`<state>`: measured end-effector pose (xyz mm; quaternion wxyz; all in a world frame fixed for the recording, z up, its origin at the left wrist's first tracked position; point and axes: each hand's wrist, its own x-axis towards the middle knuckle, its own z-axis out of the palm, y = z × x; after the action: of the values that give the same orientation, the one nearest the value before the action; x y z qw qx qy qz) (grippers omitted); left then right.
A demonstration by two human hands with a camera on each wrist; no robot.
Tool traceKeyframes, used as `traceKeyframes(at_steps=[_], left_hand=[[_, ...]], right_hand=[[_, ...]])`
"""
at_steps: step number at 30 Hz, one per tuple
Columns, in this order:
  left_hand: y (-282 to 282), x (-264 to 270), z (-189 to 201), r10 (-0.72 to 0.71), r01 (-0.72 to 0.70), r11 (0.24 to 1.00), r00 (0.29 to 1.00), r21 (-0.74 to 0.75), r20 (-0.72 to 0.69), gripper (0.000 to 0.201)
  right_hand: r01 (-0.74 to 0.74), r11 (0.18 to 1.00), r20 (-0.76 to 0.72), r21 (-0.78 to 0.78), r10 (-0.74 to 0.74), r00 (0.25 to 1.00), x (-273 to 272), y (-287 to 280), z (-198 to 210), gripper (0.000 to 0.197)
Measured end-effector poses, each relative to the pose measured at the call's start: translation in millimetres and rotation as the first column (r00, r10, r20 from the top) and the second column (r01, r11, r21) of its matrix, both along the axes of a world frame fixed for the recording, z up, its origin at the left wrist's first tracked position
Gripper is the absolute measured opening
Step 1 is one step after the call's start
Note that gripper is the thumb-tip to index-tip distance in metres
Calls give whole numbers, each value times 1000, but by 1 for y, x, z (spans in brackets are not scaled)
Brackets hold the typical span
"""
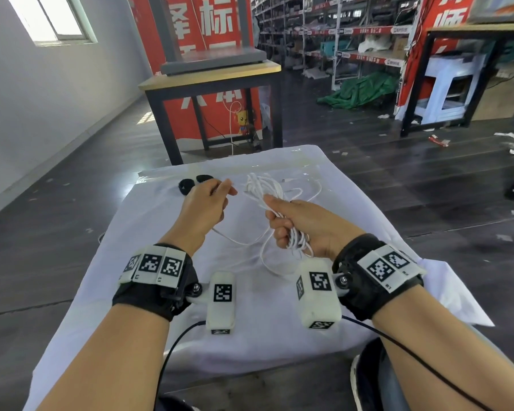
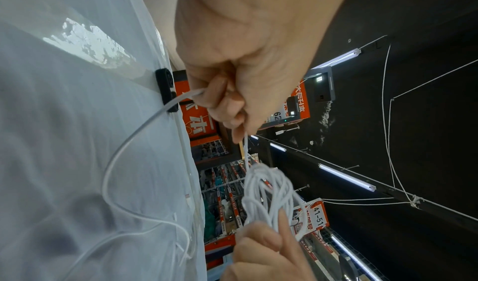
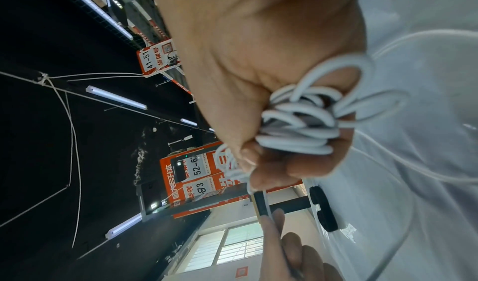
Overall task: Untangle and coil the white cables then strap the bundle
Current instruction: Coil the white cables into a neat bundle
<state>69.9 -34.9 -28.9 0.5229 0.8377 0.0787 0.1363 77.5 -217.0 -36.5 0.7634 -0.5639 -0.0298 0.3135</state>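
Note:
A coil of thin white cable [image 1: 264, 188] is held upright above the white cloth; my right hand [image 1: 282, 221] grips its lower half, with loops bunched in the fist [image 3: 297, 126]. The coil's top loops [image 2: 269, 187] fan out above my thumb. My left hand [image 1: 217, 194] hovers just left of the coil and pinches a single white strand [image 2: 181, 99] that runs to the coil and sags in a loop [image 1: 243, 240] onto the cloth. Two black straps [image 1: 195, 182] lie on the cloth behind the left hand.
The white cloth [image 1: 249, 321] covers a small table [image 1: 368, 203] with dark floor all round. A loose cable tail [image 1: 312, 192] lies on the cloth beyond the coil. A black-framed table [image 1: 211, 81] stands ahead, shelving [image 1: 338, 40] behind it.

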Motion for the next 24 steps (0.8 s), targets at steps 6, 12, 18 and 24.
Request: traceKeyframes(at_steps=[6,12,18,24], left_hand=[[4,-6,5,-178,183,982,980,51,-87,30],[-4,-13,8,-354,371,924,922,95,-154,22],[-15,-19,11,-469,487,871,863,64,-185,21],[-23,-22,12,-539,559,829,806,15,-245,19]], right_hand=[[463,829,-271,313,-389,880,13,-5,-1,29],[648,654,-385,391,-523,761,25,-19,-5,30],[672,648,-403,357,-542,737,23,-16,-4,25],[658,671,-434,342,-508,744,23,-19,-1,29]])
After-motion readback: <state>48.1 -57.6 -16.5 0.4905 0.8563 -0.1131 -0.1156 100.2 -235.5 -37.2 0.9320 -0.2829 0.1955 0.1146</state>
